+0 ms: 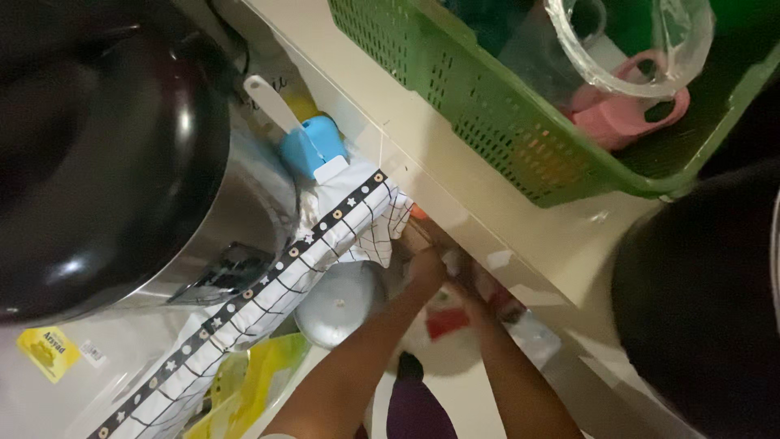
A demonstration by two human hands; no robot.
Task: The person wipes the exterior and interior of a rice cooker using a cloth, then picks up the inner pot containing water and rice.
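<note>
Under the pale worktop (pixel 520 236) edge, both hands reach into a dim recess. Left hand (pixel 424 264) lies beside a white checked cloth (pixel 357 223) with a black star-printed border, its fingers curled toward the cloth's hanging corner; whether they actually pinch the cloth cannot be told, as the area is blurred. Right hand (pixel 475 297) sits just beside the left, over something red and white (pixel 447 321) lying below; the state of its grip cannot be told either, since the fingers are hidden in shadow under the ledge.

Directly below the left forearm sits a round grey metal lid (pixel 341 313). The cloth drapes across a silver appliance body (pixel 260 195), which carries a large black domed top (pixel 106 154). Near the cloth's upper end stands a blue holder (pixel 313 146) with a white spoon handle (pixel 268 102) sticking up. Yellow plastic wrapping (pixel 256 382) lies at the lower edge.

On the worktop rests a green perforated basket (pixel 487 106) holding a pink cup (pixel 626 114) and a clear plastic container (pixel 630 41). A dark rounded object (pixel 707 309) fills the right side.
</note>
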